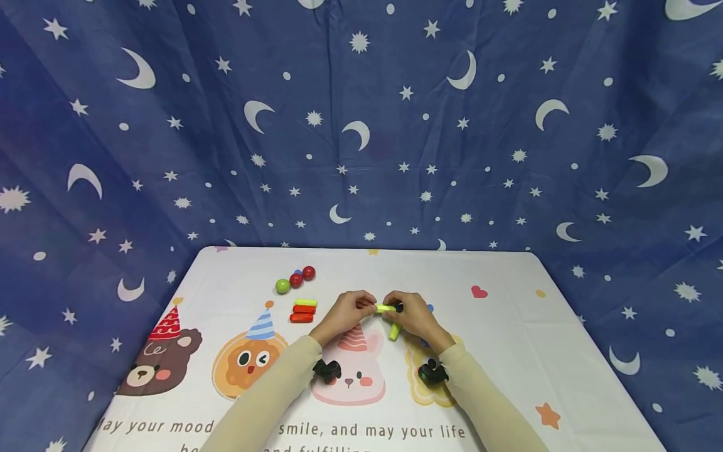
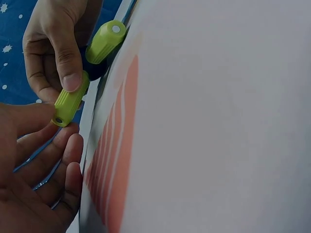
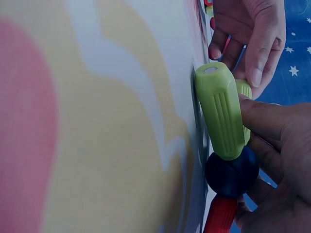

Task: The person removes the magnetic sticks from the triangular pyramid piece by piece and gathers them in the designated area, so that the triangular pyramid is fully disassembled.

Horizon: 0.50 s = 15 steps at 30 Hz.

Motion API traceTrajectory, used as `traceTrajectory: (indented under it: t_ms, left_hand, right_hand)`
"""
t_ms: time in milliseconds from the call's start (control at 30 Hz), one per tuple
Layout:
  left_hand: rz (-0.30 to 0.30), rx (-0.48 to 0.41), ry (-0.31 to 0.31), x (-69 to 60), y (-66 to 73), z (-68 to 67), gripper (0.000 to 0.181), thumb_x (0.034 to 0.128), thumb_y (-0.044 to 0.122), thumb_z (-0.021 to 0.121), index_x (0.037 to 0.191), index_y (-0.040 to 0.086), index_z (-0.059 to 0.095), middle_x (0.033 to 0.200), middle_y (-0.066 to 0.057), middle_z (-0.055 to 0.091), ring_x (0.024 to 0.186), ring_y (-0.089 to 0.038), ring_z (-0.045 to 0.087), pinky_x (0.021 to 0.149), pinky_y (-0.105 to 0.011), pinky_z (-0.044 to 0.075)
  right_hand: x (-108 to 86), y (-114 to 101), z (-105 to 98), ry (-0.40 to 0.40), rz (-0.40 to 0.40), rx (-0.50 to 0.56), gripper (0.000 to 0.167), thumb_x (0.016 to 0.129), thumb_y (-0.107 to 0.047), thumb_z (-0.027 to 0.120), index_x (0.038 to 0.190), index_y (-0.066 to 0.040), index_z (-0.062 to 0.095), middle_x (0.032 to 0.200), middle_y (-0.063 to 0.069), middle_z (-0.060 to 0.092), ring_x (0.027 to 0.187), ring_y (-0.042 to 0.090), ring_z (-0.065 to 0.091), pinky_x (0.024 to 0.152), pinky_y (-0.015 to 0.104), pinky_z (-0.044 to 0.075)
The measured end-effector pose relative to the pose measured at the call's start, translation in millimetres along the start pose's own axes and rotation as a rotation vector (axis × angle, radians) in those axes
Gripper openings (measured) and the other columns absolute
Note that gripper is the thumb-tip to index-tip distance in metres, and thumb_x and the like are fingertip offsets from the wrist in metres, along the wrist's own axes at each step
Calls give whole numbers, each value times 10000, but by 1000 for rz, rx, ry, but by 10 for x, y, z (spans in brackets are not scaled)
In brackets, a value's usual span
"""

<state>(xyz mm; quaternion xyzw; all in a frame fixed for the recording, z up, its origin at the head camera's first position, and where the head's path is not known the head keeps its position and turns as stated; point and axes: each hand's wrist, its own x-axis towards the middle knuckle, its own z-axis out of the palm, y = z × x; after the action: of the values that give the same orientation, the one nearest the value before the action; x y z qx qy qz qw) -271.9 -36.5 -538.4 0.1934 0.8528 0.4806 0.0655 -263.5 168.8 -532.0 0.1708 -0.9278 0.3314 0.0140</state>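
Two yellow-green magnetic rods, a dark blue ball [image 3: 231, 171] and a red rod [image 3: 221, 216] form one joined piece between the hands. My left hand [image 1: 350, 314] pinches the free end of one yellow-green rod [image 2: 72, 103] with thumb and index finger, its other fingers loosely bent. Further along the same rod, my right hand [image 1: 415, 317] grips it with the thumb on top, fingers beside the ball. From the ball the second yellow-green rod [image 3: 219, 111] sticks out toward the person. The red rod is partly cut off in the right wrist view.
Left of the hands lie a yellow-green rod [image 1: 305, 302] and two red rods [image 1: 302, 318] in a row. Behind them are a green ball [image 1: 282, 286] and two red balls [image 1: 308, 272]. A printed white cloth [image 1: 497, 351] covers the table; a blue curtain [image 1: 390, 207] hangs behind.
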Motion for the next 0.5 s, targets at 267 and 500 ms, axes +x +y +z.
traceTrajectory:
  t_ms: [267,500]
  left_hand:
    - [-33,3,-1,10,12,13,140,922,164,683,1045,111,725,907,-25,726,802,-83,634,694,-210,518]
    - [-16,3,11,33,-16,14,130,922,134,674,1033,87,722,885,-13,719,778,-66,619,667,-206,516]
  right_hand:
    - [-3,-25,-6,4,-5,12,171,820,-187,795,962,-207,702,925,-46,730,920,147,674,881,373,525]
    - [3,36,-133,-46,-31,-19,247,856,-245,766,1080,-151,721,1008,-14,740,955,163,682,879,388,536]
